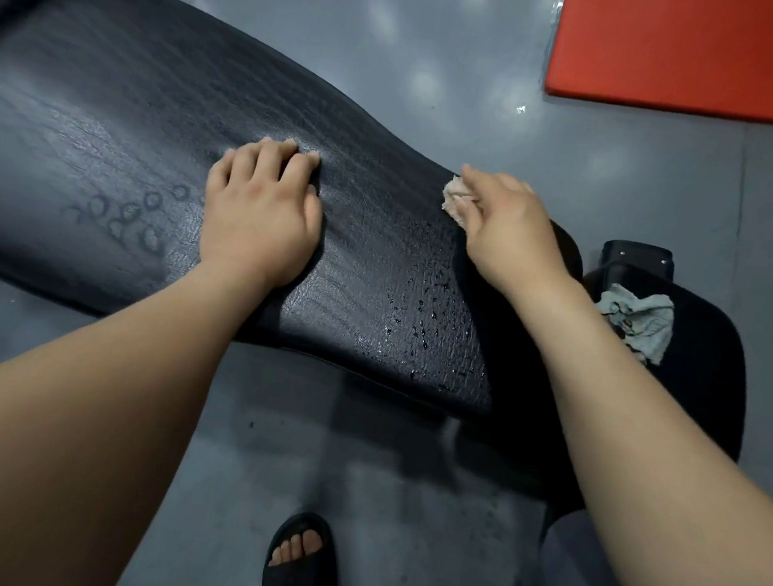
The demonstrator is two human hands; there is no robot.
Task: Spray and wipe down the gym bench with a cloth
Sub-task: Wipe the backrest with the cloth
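Grained black padded bench (110, 101), droplet-beaded; left hand (260, 214) rests flat, right hand (509, 229) pinches crumpled beige cloth (455, 198) at its far edge.

A red mat (696, 48) is laid flat on the glossy grey floor (447, 38) at upper right. A black open-toed slipper (300, 582), worn on a foot, is seen on the floor at the bottom edge, with a few dark wet spots scattered on the floor above it. A crumpled pale blue rag (642, 317) is bunched at right, just below a black bracket (635, 260) fitted with two small bolts.
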